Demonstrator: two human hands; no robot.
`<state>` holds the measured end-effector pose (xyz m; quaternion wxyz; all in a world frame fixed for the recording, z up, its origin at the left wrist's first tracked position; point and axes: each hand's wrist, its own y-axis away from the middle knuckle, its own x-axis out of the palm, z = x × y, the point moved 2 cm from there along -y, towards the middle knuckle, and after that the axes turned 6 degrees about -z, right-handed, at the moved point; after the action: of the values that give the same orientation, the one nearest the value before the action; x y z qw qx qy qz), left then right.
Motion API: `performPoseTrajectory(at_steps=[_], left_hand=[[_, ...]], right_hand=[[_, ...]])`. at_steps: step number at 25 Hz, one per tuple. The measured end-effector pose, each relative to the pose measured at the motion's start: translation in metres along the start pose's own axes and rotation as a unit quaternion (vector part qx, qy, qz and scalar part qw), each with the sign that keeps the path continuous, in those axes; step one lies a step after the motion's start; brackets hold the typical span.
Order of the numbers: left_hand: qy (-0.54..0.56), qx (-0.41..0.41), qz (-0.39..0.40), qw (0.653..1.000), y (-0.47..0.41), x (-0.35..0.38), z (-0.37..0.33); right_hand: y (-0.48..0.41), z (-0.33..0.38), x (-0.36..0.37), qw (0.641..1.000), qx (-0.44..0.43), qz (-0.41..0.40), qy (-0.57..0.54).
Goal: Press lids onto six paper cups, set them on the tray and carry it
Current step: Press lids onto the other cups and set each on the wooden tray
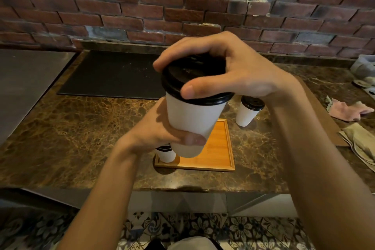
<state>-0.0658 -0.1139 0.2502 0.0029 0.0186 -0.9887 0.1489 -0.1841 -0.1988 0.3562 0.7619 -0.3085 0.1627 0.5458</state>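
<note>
Behind a brown marbled desk a red brick wall is seen, and a black mat lies on the desk near it. A white paper cup is held in the air above a wooden tray, tilted slightly, with a black lid on top.

The lower part of the cup is gripped by the left hand, with the thumb wrapped across the front near the base. The lid is clasped from above by the right hand: its fingers are curled over the far edge and the thumb is pressed against the near rim. Whether the lid is fully seated all round cannot be told.

The cup is judged light and thin-walled, easily dented if squeezed at mid-height; whether it is filled cannot be seen. The stiffest places are taken to be the base and the rolled rim, so support is best given low down while force is applied around the lid's edge rather than its centre. The plastic lid is probably smooth and a little springy.

On the tray's near left corner a second lidded cup stands, partly hidden by the left hand. A third lidded cup stands on the desk just beside the tray's far right corner. Crumpled cloths lie at the right.
</note>
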Motion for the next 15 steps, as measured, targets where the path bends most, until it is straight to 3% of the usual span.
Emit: performPoseTrajectory(at_steps=[2,4,7,10,12,15], left_hand=[[-0.01,-0.003,-0.037,0.999,-0.003,0.0,0.001],[-0.04,0.005,-0.123,0.992,-0.005,0.003,0.005],[-0.099,0.011,-0.273,0.957,-0.009,0.015,0.013],[-0.173,0.002,-0.328,0.929,-0.013,0.024,0.016],[-0.157,0.009,-0.315,0.936,-0.012,0.018,0.014],[-0.07,-0.005,-0.208,0.976,-0.008,0.004,0.009]], right_hand=[[-0.004,-0.004,0.002,0.998,0.034,-0.045,0.025],[-0.008,-0.007,0.011,0.982,0.09,-0.136,0.095],[-0.016,-0.01,0.031,0.906,0.186,-0.278,0.258],[-0.023,-0.008,0.045,0.87,0.202,-0.318,0.319],[-0.022,-0.008,0.034,0.892,0.152,-0.293,0.309],[-0.013,-0.005,0.01,0.974,0.068,-0.163,0.145]])
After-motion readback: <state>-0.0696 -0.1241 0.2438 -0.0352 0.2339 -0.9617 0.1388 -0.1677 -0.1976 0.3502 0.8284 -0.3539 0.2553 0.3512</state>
